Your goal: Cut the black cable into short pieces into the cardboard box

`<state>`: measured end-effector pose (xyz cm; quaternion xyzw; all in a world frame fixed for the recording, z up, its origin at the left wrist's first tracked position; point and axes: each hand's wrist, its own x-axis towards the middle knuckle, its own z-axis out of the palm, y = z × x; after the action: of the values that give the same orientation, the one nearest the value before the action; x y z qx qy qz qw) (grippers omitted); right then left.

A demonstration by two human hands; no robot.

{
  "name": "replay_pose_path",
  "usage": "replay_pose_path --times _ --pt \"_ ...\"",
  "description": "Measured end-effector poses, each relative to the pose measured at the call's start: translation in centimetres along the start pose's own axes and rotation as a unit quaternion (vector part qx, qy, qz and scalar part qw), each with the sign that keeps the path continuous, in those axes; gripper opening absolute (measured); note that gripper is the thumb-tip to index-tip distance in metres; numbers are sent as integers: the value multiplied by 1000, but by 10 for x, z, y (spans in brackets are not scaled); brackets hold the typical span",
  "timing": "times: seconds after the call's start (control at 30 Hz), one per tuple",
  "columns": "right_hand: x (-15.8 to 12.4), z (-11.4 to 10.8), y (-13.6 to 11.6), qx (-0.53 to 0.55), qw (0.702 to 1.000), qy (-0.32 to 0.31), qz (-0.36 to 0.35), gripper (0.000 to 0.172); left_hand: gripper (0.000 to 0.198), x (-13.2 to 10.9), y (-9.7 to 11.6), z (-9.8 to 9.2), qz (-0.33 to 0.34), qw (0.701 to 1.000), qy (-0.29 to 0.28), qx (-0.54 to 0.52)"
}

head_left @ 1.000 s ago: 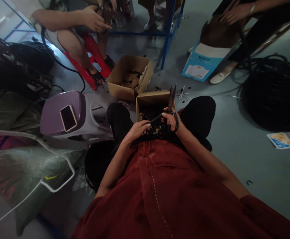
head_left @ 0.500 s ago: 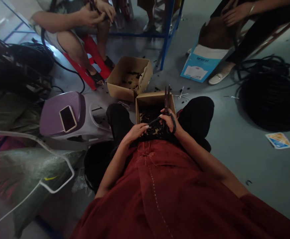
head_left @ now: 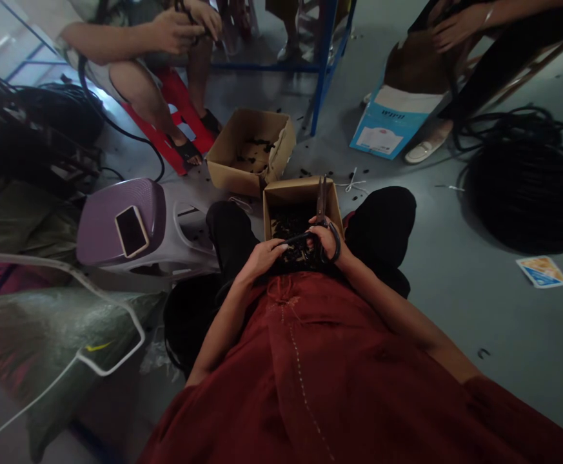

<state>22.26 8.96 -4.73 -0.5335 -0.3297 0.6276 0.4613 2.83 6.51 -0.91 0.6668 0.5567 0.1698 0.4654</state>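
The right hand point(head_left: 327, 237) was closed around shut scissors point(head_left: 320, 200) over a cardboard box point(head_left: 301, 192), and the left hand point(head_left: 262, 258) pinched a black strip point(head_left: 300, 238); cutting seemed in hand, calling for opening the blades.

Black scraps point(head_left: 288, 225) in carton point(head_left: 300, 191) too small to tell; co-worker point(head_left: 111, 38) cut off.

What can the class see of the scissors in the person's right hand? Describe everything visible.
The scissors are long shears with dark, metal-looking blades, held in the right hand. The blades stand upright, nearly closed, tips pointing away from the person and rising past the far rim of a cardboard box. A dark curved handle loop wraps around the hand. A black cable from the left hand reaches the pivot area, though contact is hard to tell.
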Motion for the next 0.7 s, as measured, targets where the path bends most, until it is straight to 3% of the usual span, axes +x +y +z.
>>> replay_pose_path --times 0.2,0.43,0.7 --pt "1 -8 0 3 1000 5 8 36 39 -7 -8 -13 -19 998 61 -18" --pt "-26 -20 1 -75 987 -136 42 36 40 -11 -12 -29 -18 985 151 -85" --pt "-36 -25 14 -277 935 -220 -31 34 37 -10 -15 -28 -20 982 172 -82"
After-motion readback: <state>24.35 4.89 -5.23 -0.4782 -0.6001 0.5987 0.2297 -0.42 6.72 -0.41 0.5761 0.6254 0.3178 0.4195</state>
